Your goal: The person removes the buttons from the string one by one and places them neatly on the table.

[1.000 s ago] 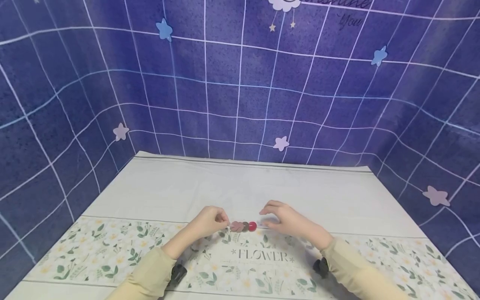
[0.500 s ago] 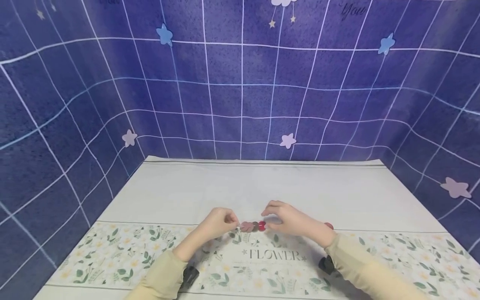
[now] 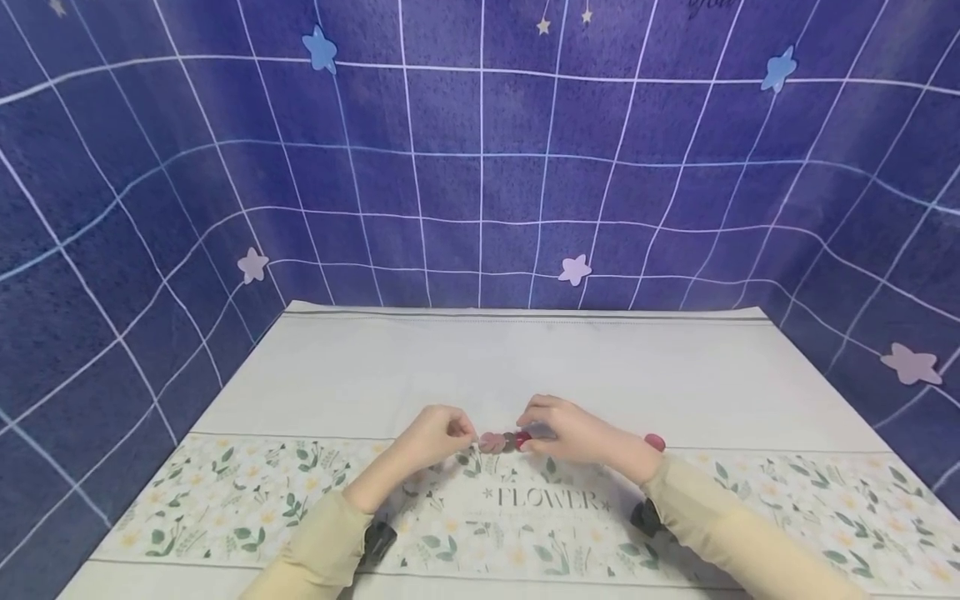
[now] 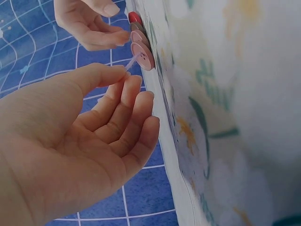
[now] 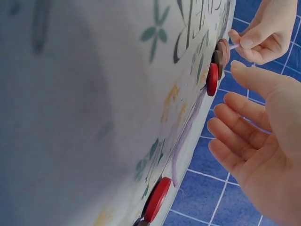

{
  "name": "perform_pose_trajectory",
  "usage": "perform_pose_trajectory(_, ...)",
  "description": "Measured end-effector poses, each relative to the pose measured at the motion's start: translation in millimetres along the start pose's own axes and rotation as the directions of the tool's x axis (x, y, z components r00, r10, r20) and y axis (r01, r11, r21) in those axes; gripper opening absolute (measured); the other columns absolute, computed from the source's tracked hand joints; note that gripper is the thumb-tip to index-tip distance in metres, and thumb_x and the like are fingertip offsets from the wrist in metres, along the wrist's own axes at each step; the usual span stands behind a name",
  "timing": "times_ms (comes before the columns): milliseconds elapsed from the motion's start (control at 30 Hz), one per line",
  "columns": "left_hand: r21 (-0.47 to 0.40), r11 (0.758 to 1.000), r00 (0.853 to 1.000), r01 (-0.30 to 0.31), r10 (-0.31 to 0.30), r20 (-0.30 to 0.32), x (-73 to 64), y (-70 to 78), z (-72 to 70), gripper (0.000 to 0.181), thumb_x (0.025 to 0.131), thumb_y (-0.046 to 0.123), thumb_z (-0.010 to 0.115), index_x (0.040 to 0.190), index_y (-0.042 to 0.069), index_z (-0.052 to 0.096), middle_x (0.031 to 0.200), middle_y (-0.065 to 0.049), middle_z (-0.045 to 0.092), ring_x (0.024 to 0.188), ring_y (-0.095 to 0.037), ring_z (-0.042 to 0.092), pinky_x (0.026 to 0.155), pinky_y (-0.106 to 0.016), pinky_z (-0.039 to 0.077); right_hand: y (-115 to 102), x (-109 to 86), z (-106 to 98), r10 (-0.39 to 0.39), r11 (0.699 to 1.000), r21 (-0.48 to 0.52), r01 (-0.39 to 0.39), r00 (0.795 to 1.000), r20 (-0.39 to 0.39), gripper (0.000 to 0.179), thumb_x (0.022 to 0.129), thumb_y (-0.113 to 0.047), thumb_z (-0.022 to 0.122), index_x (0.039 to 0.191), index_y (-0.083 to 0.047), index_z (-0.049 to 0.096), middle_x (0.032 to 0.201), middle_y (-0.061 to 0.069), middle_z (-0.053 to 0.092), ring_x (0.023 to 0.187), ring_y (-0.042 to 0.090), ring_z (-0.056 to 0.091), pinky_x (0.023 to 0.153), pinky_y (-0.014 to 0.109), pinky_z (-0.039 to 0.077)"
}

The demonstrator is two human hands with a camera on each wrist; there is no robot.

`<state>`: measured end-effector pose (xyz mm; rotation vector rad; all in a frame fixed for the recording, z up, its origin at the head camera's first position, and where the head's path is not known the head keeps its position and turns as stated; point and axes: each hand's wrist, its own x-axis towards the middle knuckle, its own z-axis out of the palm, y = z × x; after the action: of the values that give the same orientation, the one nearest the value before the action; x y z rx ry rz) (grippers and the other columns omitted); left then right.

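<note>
In the head view a short row of buttons lies on the table between the hands: pink buttons (image 3: pixel 491 443) at the left, a brown button (image 3: pixel 510 442), then a red button (image 3: pixel 522 439). My left hand (image 3: pixel 435 437) pinches a thin pale purple cord (image 4: pixel 133 61) between thumb and forefinger; this cord enters the nearest pink button (image 4: pixel 142 55). Close by the red end of the row is my right hand (image 3: pixel 570 432), its fingers relaxed and bent, with nothing held. More cord (image 5: pixel 182 141) trails from the red button (image 5: pixel 212 79) along the table.
Another red button (image 3: pixel 655 442) lies beyond the right wrist, with something dark beside it at the edge of the right wrist view. A white cloth (image 3: pixel 360 367) with a floral band covers the table. Blue gridded curtains (image 3: pixel 480 192) stand around the back and sides.
My right hand has moved a little left, closer to the row's red button. The separate red button has come into sight past the right wrist. My left hand keeps its pinch on the cord.
</note>
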<state>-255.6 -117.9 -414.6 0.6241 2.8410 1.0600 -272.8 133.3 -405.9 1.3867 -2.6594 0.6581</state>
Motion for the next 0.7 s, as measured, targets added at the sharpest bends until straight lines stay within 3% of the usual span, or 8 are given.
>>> perform_pose_trajectory(300,-0.002,1.0,1.0,-0.002,0.002,-0.001,2.8,-1.5,-2.9,0.005,0.084,0.013,0.064,0.084,0.009,0.067,0.078,0.004,0.065,0.072,-0.008,0.057,0.069,-0.026,0.05,2.5,5.6,1.3,0.033,0.999,-0.031,-0.031,0.997,0.069,0.031,0.083,-0.024,0.069,0.11,-0.007,0.065,0.1,0.001,0.063,0.096,0.014,0.06,0.09,0.031,0.05)
perform_pose_trajectory(433,0.006,1.0,1.0,0.029,-0.029,-0.001,3.3,0.4,-5.3,0.006,0.083,0.014,0.065,0.083,0.009,0.067,0.077,0.004,0.065,0.073,-0.008,0.058,0.071,-0.028,0.051,1.6,8.5,1.5,0.055,0.998,-0.029,-0.053,0.995,0.088,0.034,0.082,-0.024,0.07,0.111,-0.006,0.064,0.1,0.001,0.062,0.096,0.015,0.06,0.09,0.031,0.05)
perform_pose_trajectory(700,-0.004,1.0,1.0,0.028,-0.028,-0.004,1.2,3.2,-0.8,0.009,0.083,0.017,0.067,0.082,0.008,0.067,0.075,0.004,0.064,0.072,-0.008,0.058,0.071,-0.028,0.051,2.8,6.0,7.1,0.106,0.994,-0.036,-0.103,0.988,0.115,0.038,0.081,-0.028,0.071,0.113,-0.008,0.064,0.101,-0.001,0.06,0.094,0.012,0.059,0.087,0.03,0.051)
